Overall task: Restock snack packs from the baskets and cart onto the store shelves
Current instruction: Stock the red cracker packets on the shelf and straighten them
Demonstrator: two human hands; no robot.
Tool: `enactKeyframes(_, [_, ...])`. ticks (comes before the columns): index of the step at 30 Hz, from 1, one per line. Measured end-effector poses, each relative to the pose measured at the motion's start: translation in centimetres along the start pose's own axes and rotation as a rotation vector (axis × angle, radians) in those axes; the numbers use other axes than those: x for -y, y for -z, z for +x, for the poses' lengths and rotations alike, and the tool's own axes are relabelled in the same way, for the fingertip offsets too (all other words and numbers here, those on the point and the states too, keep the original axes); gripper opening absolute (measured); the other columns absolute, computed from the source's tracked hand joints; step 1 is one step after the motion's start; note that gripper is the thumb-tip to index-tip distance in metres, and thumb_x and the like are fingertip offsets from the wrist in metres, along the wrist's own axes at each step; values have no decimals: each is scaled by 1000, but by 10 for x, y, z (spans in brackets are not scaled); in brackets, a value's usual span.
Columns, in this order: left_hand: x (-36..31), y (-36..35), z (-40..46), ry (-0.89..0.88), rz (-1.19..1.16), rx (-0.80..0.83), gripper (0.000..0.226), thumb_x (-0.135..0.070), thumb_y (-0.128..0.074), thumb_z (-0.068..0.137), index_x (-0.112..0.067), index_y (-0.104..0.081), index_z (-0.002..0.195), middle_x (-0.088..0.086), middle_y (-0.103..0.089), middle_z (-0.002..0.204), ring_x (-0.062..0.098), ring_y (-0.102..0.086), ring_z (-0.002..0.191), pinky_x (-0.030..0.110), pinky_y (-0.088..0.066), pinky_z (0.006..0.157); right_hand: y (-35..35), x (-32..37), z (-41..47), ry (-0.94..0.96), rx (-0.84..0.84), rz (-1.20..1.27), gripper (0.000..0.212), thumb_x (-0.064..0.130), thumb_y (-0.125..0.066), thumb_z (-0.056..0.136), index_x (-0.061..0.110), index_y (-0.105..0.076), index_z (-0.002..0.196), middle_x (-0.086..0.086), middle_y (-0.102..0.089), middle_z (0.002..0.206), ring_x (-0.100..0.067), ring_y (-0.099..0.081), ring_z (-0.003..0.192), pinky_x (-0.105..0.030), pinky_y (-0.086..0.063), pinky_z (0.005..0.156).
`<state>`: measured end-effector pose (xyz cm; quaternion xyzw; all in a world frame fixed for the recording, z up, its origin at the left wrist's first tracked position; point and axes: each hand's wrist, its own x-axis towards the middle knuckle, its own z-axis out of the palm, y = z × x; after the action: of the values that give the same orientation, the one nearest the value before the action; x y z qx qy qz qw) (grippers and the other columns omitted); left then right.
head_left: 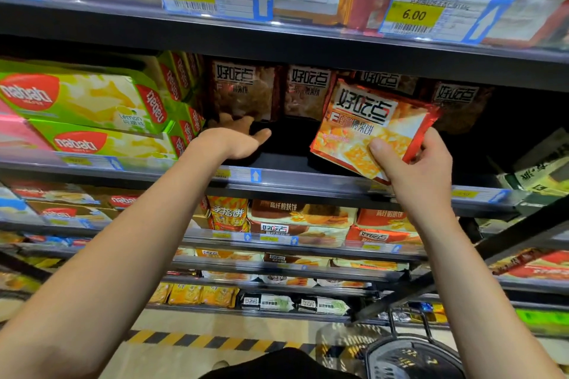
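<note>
Snack pack point(366, 129) is held in right grip point(412, 160) over the shelf point(277, 177); left grip point(243, 141) is extended inside, fingers relaxed; basket point(409, 357) is seen below, contents unclear.

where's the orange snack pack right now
In the head view, the orange snack pack is right of centre, pinched by the right hand above the front edge of the middle shelf, in front of the brown packs.

Orange-red snack pack point(369, 129); lime-green wafer boxes point(80, 101); brown packs point(243, 92), possibly maroon-edged.
</note>
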<state>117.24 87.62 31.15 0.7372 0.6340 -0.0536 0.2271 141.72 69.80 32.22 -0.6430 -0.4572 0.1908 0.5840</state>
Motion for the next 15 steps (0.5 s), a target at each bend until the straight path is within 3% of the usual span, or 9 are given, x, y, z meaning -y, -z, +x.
enactKeyframes(4, [-3,-2,-15,-56,26,-97,74,-70,-25,101,-28,-17,161,18,-10,168,46,-21,151,55,-27,120,-18,1,28,-36,76,-141,42,30,-84,84,21,-59,117,15,-69,99,10,-66,84,-7,-49,68])
enactKeyframes(8, [-10,-19,-46,-195,124,-280,70,-72,-25,100,-30,-35,154,18,-49,149,45,-49,131,53,-41,105,-53,-19,63,-154,156,-226,52,37,-92,73,20,-63,113,10,-72,96,-6,-69,87,-22,-57,73])
enactKeyframes(12, [-11,-40,-63,-239,211,-382,66,-68,-21,100,-28,-50,144,15,-57,136,40,-55,121,52,-41,101,-86,-34,95,-217,253,-330,40,37,-85,81,13,-70,109,1,-74,99,-21,-72,94,-37,-60,87])
enactKeyframes(15, [-6,-48,-64,-265,212,-441,63,-67,-21,100,-29,-57,136,10,-60,134,37,-57,118,51,-41,101,-97,-29,102,-188,308,-596,57,58,-74,87,18,-67,126,-4,-71,117,-29,-66,110,-37,-54,97])
